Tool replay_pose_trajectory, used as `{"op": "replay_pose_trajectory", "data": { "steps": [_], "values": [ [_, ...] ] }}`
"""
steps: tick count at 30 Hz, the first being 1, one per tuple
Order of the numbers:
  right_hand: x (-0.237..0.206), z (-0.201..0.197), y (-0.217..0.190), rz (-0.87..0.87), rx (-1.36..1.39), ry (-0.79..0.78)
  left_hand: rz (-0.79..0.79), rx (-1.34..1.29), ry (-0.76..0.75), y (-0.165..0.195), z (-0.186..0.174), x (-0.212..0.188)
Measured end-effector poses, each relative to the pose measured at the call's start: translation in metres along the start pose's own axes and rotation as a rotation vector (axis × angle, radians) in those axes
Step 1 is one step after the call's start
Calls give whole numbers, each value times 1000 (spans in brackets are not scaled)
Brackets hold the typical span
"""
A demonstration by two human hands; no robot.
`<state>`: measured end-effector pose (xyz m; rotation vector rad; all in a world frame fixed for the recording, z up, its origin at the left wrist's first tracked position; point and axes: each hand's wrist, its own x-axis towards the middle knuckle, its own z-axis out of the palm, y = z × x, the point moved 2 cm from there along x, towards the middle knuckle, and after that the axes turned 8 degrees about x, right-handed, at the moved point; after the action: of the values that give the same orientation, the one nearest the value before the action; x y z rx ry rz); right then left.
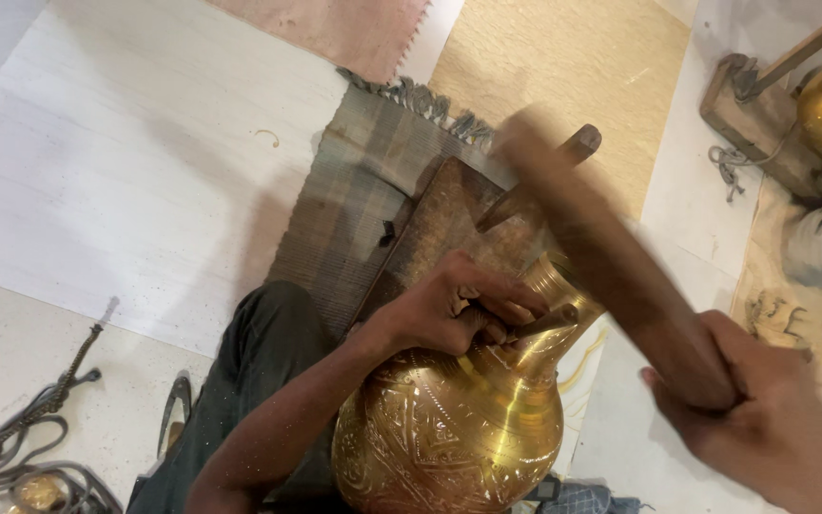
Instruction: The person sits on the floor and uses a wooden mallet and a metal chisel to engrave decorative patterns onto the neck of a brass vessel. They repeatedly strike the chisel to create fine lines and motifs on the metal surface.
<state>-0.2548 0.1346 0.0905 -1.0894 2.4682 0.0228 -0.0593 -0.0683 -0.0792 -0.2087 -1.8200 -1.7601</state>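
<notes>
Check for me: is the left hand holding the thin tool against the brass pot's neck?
Yes, the left hand grips a thin rod-like tool whose tip rests at the neck of the brass pot.

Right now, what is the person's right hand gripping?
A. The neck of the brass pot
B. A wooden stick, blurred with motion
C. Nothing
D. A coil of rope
B: the right hand is wrapped around a blurred wooden stick raised over the brass pot, while the left hand holds a small tool against the pot's neck.
</notes>
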Motion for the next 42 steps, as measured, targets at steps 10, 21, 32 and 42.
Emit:
{"op": "replay_pose_trajectory", "data": {
  "steps": [10, 21, 32, 42],
  "values": [
    [-2, -15, -45, -56, -13, -62, 35, -47, 29, 3, -1, 3],
    [-4, 0, -17, -352, 72, 133, -4, -73, 22, -2, -1, 1],
    [-10, 2, -9, 215, -236, -75, -36, -24, -38, -9, 1, 3],
    [-7, 1, -8, -168, 26, 133, 7, -116, -14, 1, -2, 2]
  ]
}}
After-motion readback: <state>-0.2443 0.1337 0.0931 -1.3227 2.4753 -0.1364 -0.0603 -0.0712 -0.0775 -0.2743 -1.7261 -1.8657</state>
